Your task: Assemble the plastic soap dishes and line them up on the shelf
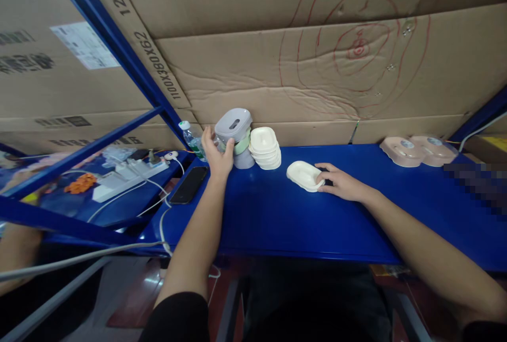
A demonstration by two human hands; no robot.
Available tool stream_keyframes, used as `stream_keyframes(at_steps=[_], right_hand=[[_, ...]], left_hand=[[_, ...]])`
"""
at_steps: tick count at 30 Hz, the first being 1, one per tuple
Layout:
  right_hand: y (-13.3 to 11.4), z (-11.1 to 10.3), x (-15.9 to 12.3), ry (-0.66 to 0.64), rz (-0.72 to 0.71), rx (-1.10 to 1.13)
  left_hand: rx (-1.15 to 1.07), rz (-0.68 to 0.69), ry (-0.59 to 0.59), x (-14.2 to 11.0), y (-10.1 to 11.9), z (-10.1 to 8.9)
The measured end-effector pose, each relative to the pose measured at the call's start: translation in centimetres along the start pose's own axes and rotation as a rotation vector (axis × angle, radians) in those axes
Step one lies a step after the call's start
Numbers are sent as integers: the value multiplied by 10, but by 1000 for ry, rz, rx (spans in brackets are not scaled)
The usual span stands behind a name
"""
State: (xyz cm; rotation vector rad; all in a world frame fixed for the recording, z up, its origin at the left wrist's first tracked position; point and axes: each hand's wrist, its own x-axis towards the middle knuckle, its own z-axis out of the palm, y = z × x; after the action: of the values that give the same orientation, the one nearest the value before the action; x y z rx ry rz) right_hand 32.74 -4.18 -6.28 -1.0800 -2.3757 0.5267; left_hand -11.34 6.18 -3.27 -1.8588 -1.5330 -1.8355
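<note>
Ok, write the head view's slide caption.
Left fingers at a rounded grey-and-green plastic stack, right fingers on a cream oval plastic dish.

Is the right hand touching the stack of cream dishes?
No, the right hand has its fingertips at one end of a single cream dish, lying apart from the stack.

Tabletop (269, 220) was a solid deep blue, and the frame (103, 25) matched it. The loose dish (303, 173) was plain cream, same as the dish stack (264, 146). The tall pile (244, 160) was mostly grey with a pale green layer (242, 144). Those two containers (402, 153) were kinda dusty pink. Cardboard (237, 78) was brown with wobbly red rings (360, 49), phone (190, 184) black, power strip (119, 179) white, little clump (81, 183) bright orange.
</note>
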Motion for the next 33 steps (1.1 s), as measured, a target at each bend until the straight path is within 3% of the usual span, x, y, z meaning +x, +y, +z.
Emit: stream_keyframes(at_steps=[6, 9, 12, 16, 19, 25, 33], right_hand=[[-23, -2, 16, 322, -42, 107], [-40, -5, 45, 489, -41, 79], [-52, 0, 87, 552, -26, 74], [-63, 16, 144, 577, -5, 63], [-69, 28, 170, 541, 48, 42], [-74, 44, 187, 468, 57, 22], [-76, 53, 199, 428, 35, 14]], left_hand=[[-37, -22, 8, -2, -3, 3], [-55, 0, 17, -3, -1, 3], [-51, 3, 30, -6, 2, 2], [-21, 5, 17, -10, 6, 0], [-36, 15, 6, -13, 8, 0], [-49, 46, -25, -14, 6, 1], [-21, -20, -88, -12, 8, 1]])
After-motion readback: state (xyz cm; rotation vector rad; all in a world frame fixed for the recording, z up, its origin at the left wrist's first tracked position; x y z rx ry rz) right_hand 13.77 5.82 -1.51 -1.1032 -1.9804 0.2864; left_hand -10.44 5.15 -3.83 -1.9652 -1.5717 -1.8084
